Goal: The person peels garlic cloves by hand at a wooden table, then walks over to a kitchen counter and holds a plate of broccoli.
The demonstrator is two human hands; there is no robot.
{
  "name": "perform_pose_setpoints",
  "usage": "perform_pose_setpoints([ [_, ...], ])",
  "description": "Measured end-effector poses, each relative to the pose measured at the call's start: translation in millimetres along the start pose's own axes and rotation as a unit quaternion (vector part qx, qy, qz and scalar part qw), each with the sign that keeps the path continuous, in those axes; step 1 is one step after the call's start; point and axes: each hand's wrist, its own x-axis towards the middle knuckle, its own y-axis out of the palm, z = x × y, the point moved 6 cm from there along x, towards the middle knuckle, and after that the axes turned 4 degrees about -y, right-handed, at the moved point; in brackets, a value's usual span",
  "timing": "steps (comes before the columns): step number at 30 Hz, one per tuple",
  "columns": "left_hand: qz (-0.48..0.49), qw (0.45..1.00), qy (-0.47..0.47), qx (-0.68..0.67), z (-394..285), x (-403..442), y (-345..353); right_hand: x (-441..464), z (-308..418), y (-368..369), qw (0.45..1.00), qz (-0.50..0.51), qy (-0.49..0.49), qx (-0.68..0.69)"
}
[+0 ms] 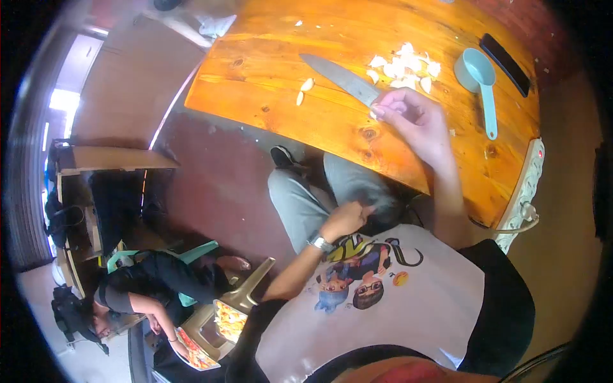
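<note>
Right grip is loosely curled by the hidden handle end of the knife on the tabletop, can't tell if it's holding anything, left grip too blurry, and the knife's likely stiff and slick up front, so grab the handle.

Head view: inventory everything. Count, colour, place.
Table: 1, orange, upper centre
Knife: 1, grey, table centre
Garlic cloves: many, white, tabletop
Measuring cup: 1, teal, table right
Phone: 1, black, beside cup
Power strip: 1, white, table edge
Shelf: 1, brown, left
Seated person: 1, dark clothes, lower left
Trays (apparent): 2, orange, lower left
Watch: 1, silver, left wrist
Shirt: 1, white and black, bottom
Left hand: 1, bare, centre
Right hand: 1, bare, by knife
</note>
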Motion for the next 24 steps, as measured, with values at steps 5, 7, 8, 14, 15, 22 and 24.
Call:
perform_pose_setpoints([
  [5, -0.050, 0.962, 0.030, -0.268, -91.7, -33.9, -154.1, 1.5, 8.3, -1.8, 0.999, 0.011, -0.035, -0.022],
  [7, -0.198, 0.914, 0.093, -0.341, -105.2, -21.3, -193.2, 0.3, 2.4, 2.7, 0.999, 0.017, -0.042, 0.009],
  [8, -0.252, 0.884, 0.159, -0.360, -111.2, -11.8, -201.7, 0.8, -2.2, 4.4, 0.998, 0.022, -0.056, -0.011],
  [14, -0.143, 0.861, 0.208, -0.441, -115.5, 29.1, -183.1, -8.0, 26.5, -4.7, 0.933, 0.003, -0.227, -0.278],
  [15, -0.149, 0.858, 0.208, -0.446, -114.7, 34.5, -182.0, -7.2, 26.8, -6.1, 0.923, 0.014, -0.248, -0.293],
  [22, -0.233, 0.863, 0.181, -0.411, -105.6, 41.8, -185.3, -12.8, 23.4, -5.3, 0.902, 0.035, -0.251, -0.350],
  [24, -0.263, 0.864, 0.181, -0.389, -98.1, 35.7, -184.8, -12.1, 20.9, -7.4, 0.924, 0.035, -0.192, -0.329],
])
